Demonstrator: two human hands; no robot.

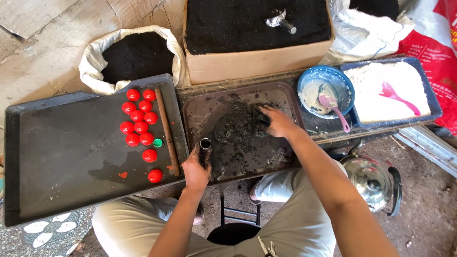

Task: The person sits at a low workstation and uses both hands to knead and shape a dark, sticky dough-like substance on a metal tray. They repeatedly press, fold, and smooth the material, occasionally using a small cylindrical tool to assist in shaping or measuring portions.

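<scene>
My left hand grips a short dark metal tube, held upright with its open end up, at the near left edge of a brown tray. My right hand presses its blackened fingers into a mound of wet black paste in the middle of that tray. To the left lies a big black tray with several red balls, a small green cap and a brown stick.
A white sack of black powder and a cardboard box of black powder stand behind. At right are a blue bowl with a pink spoon, a blue tray of white powder, and a steel kettle on the floor.
</scene>
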